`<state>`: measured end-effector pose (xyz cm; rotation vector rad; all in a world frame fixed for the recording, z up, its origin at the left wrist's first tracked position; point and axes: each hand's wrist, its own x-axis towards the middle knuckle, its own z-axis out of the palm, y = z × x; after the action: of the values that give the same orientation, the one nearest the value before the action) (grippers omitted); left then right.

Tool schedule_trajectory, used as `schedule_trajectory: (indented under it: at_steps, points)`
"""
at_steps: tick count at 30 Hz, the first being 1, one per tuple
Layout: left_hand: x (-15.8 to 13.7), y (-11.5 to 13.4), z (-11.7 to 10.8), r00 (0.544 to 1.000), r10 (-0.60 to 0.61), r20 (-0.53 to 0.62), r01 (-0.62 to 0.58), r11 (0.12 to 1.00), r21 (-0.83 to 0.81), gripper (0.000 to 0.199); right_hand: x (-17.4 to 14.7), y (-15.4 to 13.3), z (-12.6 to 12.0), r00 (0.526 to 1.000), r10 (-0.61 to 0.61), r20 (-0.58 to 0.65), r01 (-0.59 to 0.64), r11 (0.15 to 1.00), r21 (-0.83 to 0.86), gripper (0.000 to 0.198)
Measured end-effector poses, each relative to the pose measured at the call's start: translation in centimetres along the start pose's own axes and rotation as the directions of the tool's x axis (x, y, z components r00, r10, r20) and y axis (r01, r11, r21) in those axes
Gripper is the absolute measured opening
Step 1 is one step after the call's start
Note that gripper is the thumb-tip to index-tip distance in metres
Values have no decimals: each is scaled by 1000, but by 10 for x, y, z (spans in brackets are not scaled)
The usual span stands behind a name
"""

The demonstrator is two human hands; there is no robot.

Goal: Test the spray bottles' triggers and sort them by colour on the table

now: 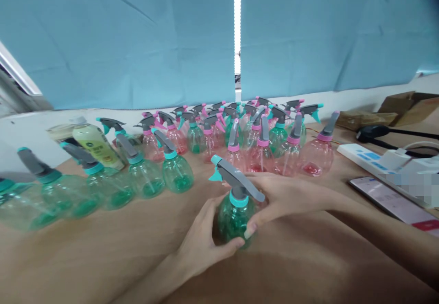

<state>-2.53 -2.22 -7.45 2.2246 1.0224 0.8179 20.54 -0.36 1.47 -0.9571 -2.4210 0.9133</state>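
A green spray bottle (230,217) with a grey and teal trigger head stands upright between my hands, close in front of me. My left hand (204,237) is wrapped round its left side, thumb across the front. From the right, my right hand (274,199) grips the bottle, its thumb on the front and its fingers hidden behind. Behind it, pink spray bottles (315,157) and green spray bottles (178,178) stand in a crowded group. More green bottles (115,189) form a row reaching to the left edge.
A pale yellow-green labelled bottle (98,144) stands at the back left. To the right lie a phone (387,199), a white power strip (363,157) with plugs, a black cabled object (373,134) and cardboard boxes (408,107). A blue curtain (137,43) hangs behind the table.
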Motion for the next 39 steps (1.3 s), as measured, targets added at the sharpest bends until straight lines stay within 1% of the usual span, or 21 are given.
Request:
schedule_trajectory:
  at_steps: [2,4,7,10,12,14,17,19,22,24,27,31,34,39]
  points:
    - [1,0,0,1000,-17,4,17,1000,-20,66,1,0,-1,999,33,-41,-34,999,-39,67]
    - [2,-1,1,1000,-23,9,24,999,-23,68,2,-2,-2,996,40,-84,-45,997,-59,77]
    - [3,-2,2,999,-28,24,29,999,-21,71,3,-3,-1,991,26,-133,-27,1000,-11,82]
    - [5,-3,3,998,-23,51,25,999,-35,71,7,-1,7,985,-10,-170,26,995,95,76]
    - [8,-3,5,998,-11,57,13,1000,-22,71,11,1,15,976,-23,-215,60,984,170,72]
    - [11,-3,7,999,-4,54,4,1000,-1,72,16,3,22,959,-26,-281,93,969,228,65]
    - [16,-4,12,999,-1,37,0,1000,21,73,22,4,28,923,-24,-383,137,953,271,49]
    - [17,-4,14,1000,4,24,-5,999,32,75,24,3,29,908,-8,-419,147,943,300,41]
    - [18,-4,16,1000,9,29,-10,999,35,81,27,2,29,909,18,-417,152,916,371,37]
    - [18,-4,15,999,10,43,-11,999,30,80,27,1,29,913,33,-408,150,900,408,38]
    - [19,-3,14,998,19,55,-21,999,28,81,27,1,29,905,54,-422,142,897,419,33]
    - [20,-3,13,997,28,68,-30,999,34,86,26,2,32,900,56,-433,165,874,457,18]
    - [18,-4,13,995,20,95,-27,997,71,88,26,2,32,901,68,-428,169,855,491,3]
    - [13,-6,11,991,22,133,-41,989,142,96,22,4,28,920,78,-384,120,877,466,5]
